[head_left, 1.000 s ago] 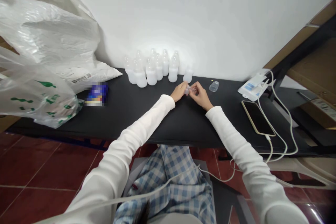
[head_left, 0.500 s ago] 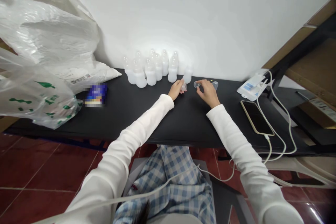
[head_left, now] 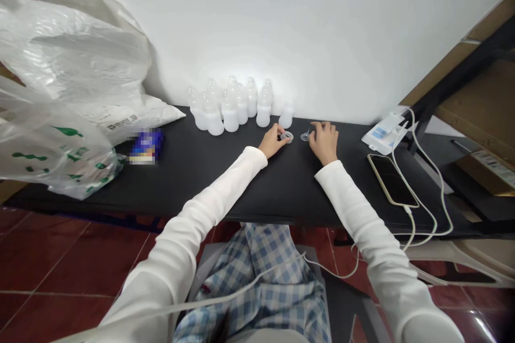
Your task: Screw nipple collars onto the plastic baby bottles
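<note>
Left hand (head_left: 272, 141): fingers closed in a pinch on a small clear ring-shaped piece (head_left: 286, 137), near the far edge of the black surface (head_left: 241, 187); fine detail of the piece is too small to tell. Compared with the earlier frame, hand and piece sit slightly further right.

Right hand (head_left: 324, 142): partly open, fingers curved down, no longer stretched out to the left as before. Just beside its fingertips is a clear flanged piece (head_left: 306, 136), between the two hands. Whether the hand has hold of it cannot be told.

Along the far edge, against the white wall (head_left: 281, 27): a cluster of upright frosted plastic bottles (head_left: 230, 112), with one more (head_left: 286, 116) standing apart, just behind the ring-shaped piece.

Toward the left end: a blurred blue packet (head_left: 147, 146), a white sack (head_left: 137, 116) and a plastic bag with green print (head_left: 52, 139).

Toward the right end: a smartphone (head_left: 391, 180), lying face up, and a white charging unit (head_left: 384, 134) with a white cable (head_left: 438, 187) running over the near edge.
</note>
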Demonstrator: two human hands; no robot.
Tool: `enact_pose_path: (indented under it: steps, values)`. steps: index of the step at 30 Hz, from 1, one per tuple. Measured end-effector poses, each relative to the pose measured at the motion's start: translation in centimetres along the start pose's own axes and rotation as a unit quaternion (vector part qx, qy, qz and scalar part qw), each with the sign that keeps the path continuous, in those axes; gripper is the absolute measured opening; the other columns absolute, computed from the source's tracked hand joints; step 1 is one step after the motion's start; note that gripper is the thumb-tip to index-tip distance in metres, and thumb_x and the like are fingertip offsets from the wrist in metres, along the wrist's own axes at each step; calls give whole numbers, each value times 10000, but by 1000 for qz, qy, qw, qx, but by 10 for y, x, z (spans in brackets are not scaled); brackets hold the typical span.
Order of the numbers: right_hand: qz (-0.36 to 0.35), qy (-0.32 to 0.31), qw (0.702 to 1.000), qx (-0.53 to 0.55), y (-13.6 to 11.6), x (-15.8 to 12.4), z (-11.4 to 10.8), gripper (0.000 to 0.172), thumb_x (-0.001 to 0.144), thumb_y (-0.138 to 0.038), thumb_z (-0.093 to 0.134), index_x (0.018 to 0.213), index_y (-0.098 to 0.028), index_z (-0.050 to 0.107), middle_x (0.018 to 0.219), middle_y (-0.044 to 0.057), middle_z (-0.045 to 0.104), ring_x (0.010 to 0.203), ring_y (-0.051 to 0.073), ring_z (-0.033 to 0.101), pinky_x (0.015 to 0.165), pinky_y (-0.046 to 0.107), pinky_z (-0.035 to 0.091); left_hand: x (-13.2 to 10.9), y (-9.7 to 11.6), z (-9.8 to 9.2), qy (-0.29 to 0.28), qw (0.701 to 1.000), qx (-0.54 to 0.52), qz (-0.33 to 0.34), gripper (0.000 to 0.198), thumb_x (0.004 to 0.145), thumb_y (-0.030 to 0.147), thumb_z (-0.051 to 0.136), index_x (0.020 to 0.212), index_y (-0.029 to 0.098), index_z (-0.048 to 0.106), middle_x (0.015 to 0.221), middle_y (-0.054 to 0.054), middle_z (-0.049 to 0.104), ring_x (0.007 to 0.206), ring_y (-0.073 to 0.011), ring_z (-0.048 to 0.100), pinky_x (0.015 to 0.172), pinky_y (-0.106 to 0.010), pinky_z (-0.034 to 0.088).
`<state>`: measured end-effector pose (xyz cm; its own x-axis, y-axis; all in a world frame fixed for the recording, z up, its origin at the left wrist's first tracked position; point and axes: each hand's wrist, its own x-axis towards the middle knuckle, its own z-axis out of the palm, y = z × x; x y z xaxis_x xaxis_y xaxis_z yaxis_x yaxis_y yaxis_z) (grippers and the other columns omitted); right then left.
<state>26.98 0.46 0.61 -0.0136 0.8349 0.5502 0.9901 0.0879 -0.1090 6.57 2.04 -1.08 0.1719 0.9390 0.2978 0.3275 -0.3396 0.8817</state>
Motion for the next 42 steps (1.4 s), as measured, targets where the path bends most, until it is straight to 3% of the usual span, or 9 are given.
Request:
enact_pose_path:
  steps: [4,10,18,21,24,29,35,39,42]
  values:
    - [99,36,994,-2,5,3,1,338,915,-238,418,1144,-81,611,1196,257,563,1089,374,516,904,527,429,-4,1,-2,-16,996,88,14,198,867,233,695,934,213,509,1046,-62,670,1053,-211,609,931,-356,489]
    - [76,33,995,59,13,4,10,323,904,-216,395,1117,-90,603,1221,250,584,1048,336,570,935,518,459,-13,15,-5,-34,976,213,30,118,947,293,583,998,209,518,1073,-91,667,1076,-264,600,960,-402,466]
    - [58,13,994,90,12,5,6,375,919,-191,357,1190,-111,603,1239,211,659,1091,329,612,959,510,487,-6,4,-5,74,966,246,31,90,911,222,554,995,192,538,1123,-134,611,1145,-285,575,1055,-442,453]
    - [72,31,994,78,11,5,5,386,928,-207,357,1211,-100,597,1275,229,635,1126,340,604,961,517,488,-1,-1,-8,147,963,222,34,182,882,180,569,1059,169,526,1202,-174,568,1203,-319,558,1094,-498,433]
    - [105,65,991,59,11,5,7,393,932,-227,369,1238,-87,572,1370,267,560,1182,355,579,985,538,474,4,-9,-14,204,962,179,38,413,827,105,583,1224,130,472,1377,-232,478,1360,-358,479,1170,-527,377]
    - [149,46,986,55,10,5,10,425,943,-231,346,1274,-54,546,1273,278,602,1142,359,607,981,530,472,15,-26,-26,176,979,94,45,747,807,76,597,1464,185,260,1573,-215,356,1512,-315,355,1245,-495,315]
    - [132,66,987,65,3,4,8,402,966,-258,311,1235,-83,552,1243,254,609,1124,349,600,962,520,464,25,-29,-34,167,982,80,-25,692,843,231,708,1412,186,316,1396,-216,565,1365,-350,519,1156,-534,399]
    - [116,71,988,70,0,4,1,373,974,-282,328,1191,-100,569,1224,238,596,1107,331,584,963,505,448,26,-23,-34,177,971,139,-78,583,814,325,767,1270,153,447,1283,-204,576,1320,-361,523,1147,-521,390]
    - [75,75,989,101,-4,2,-4,368,996,-319,316,1176,-132,576,1219,212,597,1120,308,572,982,498,435,22,-18,-32,194,966,158,-66,534,829,337,751,1253,173,471,1230,-166,554,1291,-341,526,1140,-495,399]
